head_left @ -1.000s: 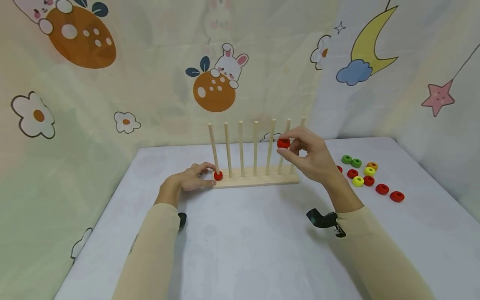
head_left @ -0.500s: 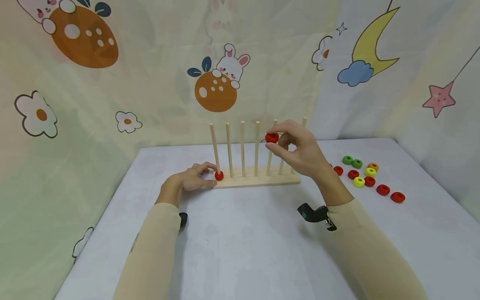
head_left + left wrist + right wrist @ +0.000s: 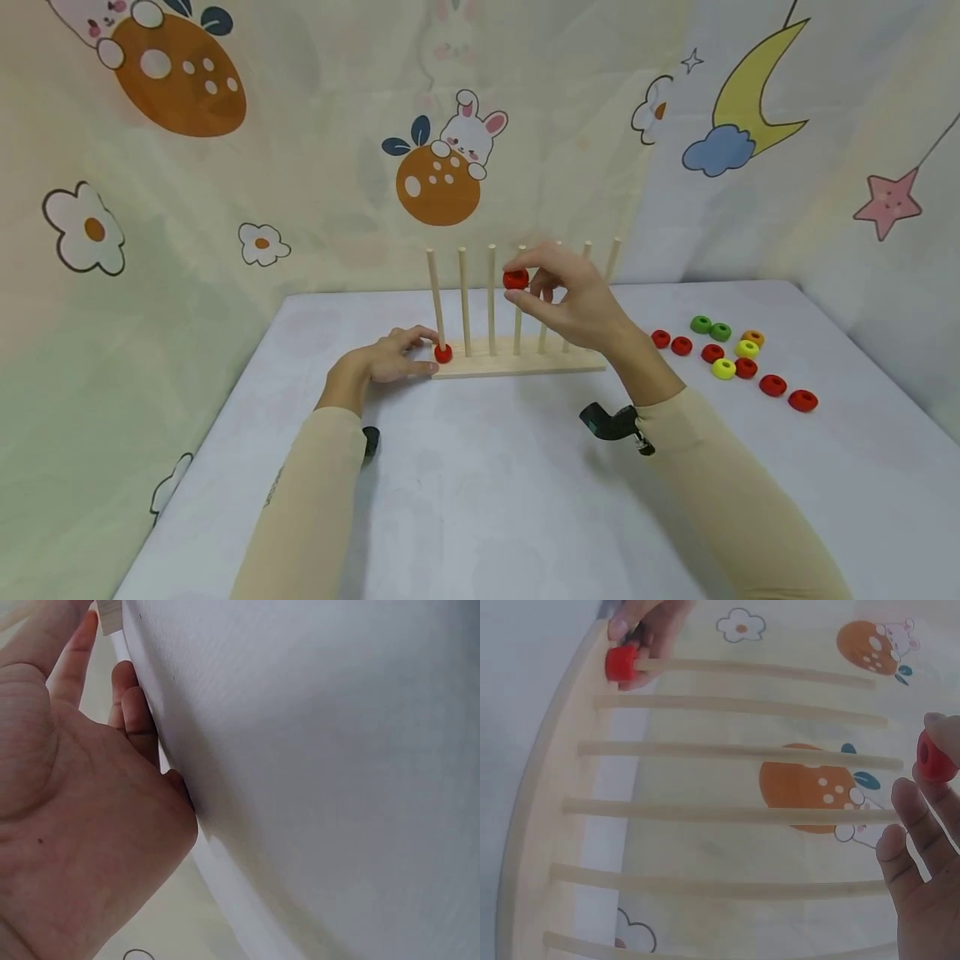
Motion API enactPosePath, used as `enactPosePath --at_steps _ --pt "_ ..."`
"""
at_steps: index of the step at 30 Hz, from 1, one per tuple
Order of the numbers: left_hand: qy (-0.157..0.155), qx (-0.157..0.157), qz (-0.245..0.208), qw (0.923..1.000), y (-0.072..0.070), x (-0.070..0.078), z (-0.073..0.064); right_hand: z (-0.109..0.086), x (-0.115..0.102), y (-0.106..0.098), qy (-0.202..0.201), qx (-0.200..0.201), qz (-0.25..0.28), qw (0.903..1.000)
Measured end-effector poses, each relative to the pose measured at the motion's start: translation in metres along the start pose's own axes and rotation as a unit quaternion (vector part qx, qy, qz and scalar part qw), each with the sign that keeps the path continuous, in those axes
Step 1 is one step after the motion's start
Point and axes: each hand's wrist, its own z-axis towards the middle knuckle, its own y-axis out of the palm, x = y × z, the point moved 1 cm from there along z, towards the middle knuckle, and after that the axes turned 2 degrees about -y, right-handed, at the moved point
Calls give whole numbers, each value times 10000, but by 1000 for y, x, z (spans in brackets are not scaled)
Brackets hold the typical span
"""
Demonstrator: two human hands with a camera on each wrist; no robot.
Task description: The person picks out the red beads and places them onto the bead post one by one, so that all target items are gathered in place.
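A wooden peg stand (image 3: 517, 365) with several upright pegs stands at the back of the table. On its leftmost peg, a red bead (image 3: 443, 354) sits down at the base. My left hand (image 3: 386, 358) grips the stand's left end, thumb at the front edge and index finger behind. Between thumb and index finger, my right hand (image 3: 577, 304) pinches a second red bead (image 3: 515, 279) near the top of the middle pegs. The right wrist view shows this held bead (image 3: 934, 759) with its hole facing the pegs, apart from the peg tips.
Loose beads lie on the table to the right: several red ones such as this red bead (image 3: 803, 401), two green beads (image 3: 710, 328), two yellow beads (image 3: 723, 369) and an orange bead (image 3: 753, 337). A printed curtain (image 3: 337, 167) hangs close behind the stand.
My right hand has carried its red bead leftward along the peg tops, from the right-hand pegs to the middle ones. The left hand keeps its place on the stand.
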Motion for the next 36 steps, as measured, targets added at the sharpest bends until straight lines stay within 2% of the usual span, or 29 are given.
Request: enactPosePath --at_steps 9,16,23,26,32,36 --pt "12 -1 18 10000 -1 2 -1 11 -3 11 -238 52 149 9996" --pt "-242 -59 33 9997 0 -7 8 20 -3 22 -222 242 438 9985" --pt "-304 -91 -62 9995 -1 -5 7 31 -3 30 -258 205 533 9980" --pt "-325 -99 -54 9994 -1 -3 6 35 -4 35 -98 209 505 9985" --pt "-355 -68 -79 9993 -1 2 0 43 -12 46 452 152 -123 9988" --pt "-328 -29 -41 9994 -1 3 -2 49 -15 52 474 147 -124 9987"
